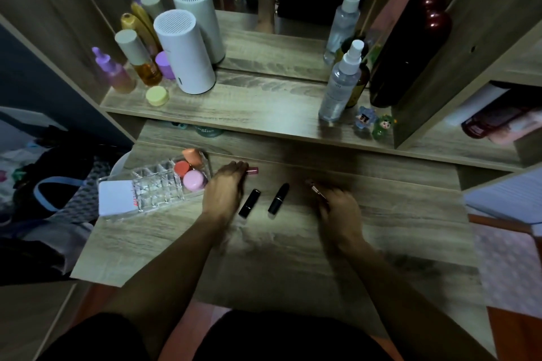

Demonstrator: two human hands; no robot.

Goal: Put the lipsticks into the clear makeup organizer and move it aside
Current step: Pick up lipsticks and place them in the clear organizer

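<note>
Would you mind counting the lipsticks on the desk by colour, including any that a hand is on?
Black lipsticks lying free on the desk: 2
Pink lipstick under the left hand: 1
Brownish lipstick in the right hand: 1
Total: 4

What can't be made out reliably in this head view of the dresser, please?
- Pink lipstick: the left hand covers all but its tip.
- The item in the right hand: motion-blurred and mostly wrapped by the fingers, so its type is unclear.
- Clear organizer: its transparent dividers blend together in dim light, so whether the slots are empty is uncertain.
- Objects under the shelf: hidden by the shelf edge.
</note>
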